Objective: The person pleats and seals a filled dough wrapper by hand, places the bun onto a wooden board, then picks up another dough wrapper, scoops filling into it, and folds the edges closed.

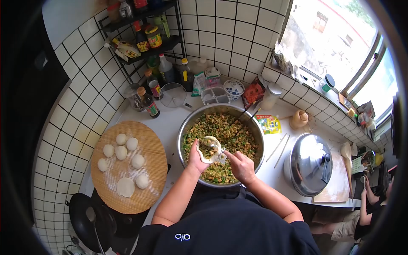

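Note:
My left hand (195, 160) cups a round dough wrapper (218, 147) above a big steel bowl (260, 138). Some chopped green-and-brown filling lies in the wrapper. In my right hand (241, 167) is a metal spoon (222, 151), its fingers closed round the handle and its head at the wrapper. The bowl holds a lot of the same filling (216, 125), and chopsticks (242, 114) lean at its far right rim. Left of it, a round wooden board (153, 165) carries several dough balls (137, 161) and one flattened dough piece (125, 187).
A lidded steel pot (308, 165) and a floured board (340, 176) stand at right, with two loose chopsticks (282, 150) nearer the bowl. Bottles (148, 103) and a glass lid (173, 95) line the back. A wok (87, 221) sits lower left. Another person (363, 212) is far right.

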Demonstrator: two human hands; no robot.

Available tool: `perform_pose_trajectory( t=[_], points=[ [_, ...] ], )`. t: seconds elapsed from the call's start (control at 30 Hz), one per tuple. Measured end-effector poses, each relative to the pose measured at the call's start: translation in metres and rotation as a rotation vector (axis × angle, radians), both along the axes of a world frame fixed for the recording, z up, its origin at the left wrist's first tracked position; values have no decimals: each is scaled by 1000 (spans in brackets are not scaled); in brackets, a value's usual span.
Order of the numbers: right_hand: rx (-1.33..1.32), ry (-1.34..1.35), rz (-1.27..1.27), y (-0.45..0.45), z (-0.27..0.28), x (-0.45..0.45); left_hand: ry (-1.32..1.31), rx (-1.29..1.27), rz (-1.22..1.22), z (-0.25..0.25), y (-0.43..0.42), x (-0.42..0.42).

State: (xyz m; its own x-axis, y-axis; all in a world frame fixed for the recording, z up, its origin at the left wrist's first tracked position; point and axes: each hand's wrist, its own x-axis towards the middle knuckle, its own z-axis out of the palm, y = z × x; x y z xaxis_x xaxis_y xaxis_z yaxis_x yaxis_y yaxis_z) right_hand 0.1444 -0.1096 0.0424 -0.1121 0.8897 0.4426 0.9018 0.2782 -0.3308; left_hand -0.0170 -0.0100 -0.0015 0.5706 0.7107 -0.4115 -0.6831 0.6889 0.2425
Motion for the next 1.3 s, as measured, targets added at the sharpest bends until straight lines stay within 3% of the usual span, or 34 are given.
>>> perform_pose_trajectory(
  t=[0.13, 0.17, 0.23, 0.3, 0.37, 0.43, 0.5, 0.53, 0.63, 0.7, 0.83, 0.9, 0.97, 1.0, 1.1, 1.23, 1.3],
  points=[
    [-50, 145, -158, 14, 1, 13, -51, 62, 24, -1, -1, -11],
    [-163, 87, -261, 22, -15, 19, -48, 70, 21, -4, 0, -16],
    [-717, -155, -321, 36, -58, 36, -24, 80, 43, -8, -2, -24],
    [-901, -44, -305, 35, -82, 26, 6, 81, 59, -10, -2, -32],
    [-979, 79, -71, 24, -88, 8, 16, 73, 84, -7, -5, -40],
    [-1078, 201, -91, 30, -73, 4, 27, 66, 116, -5, -7, -48],
    [-1123, 490, -159, 36, -75, 19, 29, 97, 123, -4, -9, -54],
    [-1247, 761, -233, 39, -66, 24, 34, 102, 125, -6, -8, -57],
    [-1201, 1150, -155, 34, -42, 38, 38, 114, 127, -6, -9, -61],
    [-1097, 1262, -157, 35, -30, 46, 36, 105, 128, -6, -10, -59],
    [-841, 1220, -115, 34, 14, 34, 23, 73, 108, -7, -9, -47],
    [-683, 1129, 30, 30, 1, 27, 9, 63, 84, -4, -8, -36],
    [-232, 664, 43, 16, 6, 2, -41, 68, 72, -5, -6, -28],
    [-191, 308, -28, 8, 26, -8, -45, 84, 48, -4, -4, -26],
    [-60, -29, 13, -6, 11, -19, -60, 87, 12, 2, -3, -23],
    [38, 146, -34, -1, 16, -12, -62, 128, 47, 14, -4, -24],
    [-49, 224, -165, 10, 8, -4, -6, 117, 43, 5, -2, -32]
  ],
)
